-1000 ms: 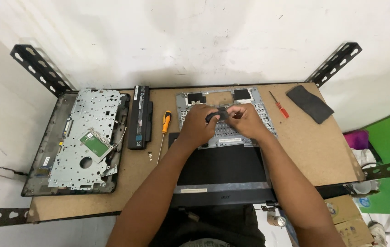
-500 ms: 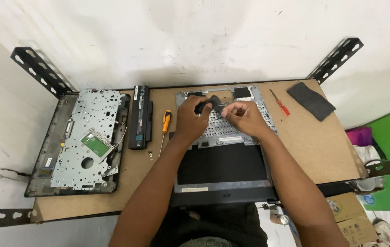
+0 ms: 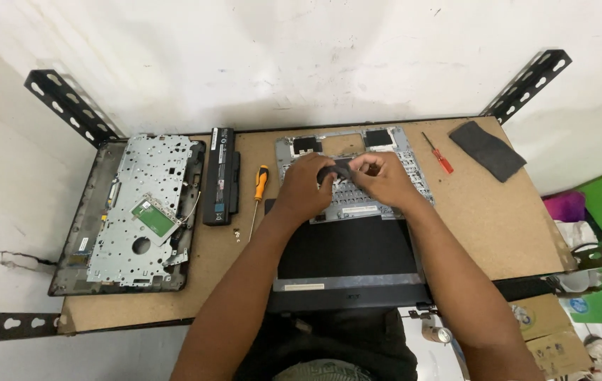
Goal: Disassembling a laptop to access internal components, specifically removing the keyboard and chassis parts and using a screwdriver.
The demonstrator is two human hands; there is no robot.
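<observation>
Both hands, left hand (image 3: 309, 185) and right hand (image 3: 378, 178), pinch a small black part (image 3: 336, 171) over the grey laptop chassis (image 3: 354, 176) mid-bench; yanking could tear it or its connector.

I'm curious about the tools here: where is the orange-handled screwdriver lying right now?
In the head view, the orange-handled screwdriver lies on the wooden table, left of the left hand, between the black battery pack and the opened laptop base.
</observation>
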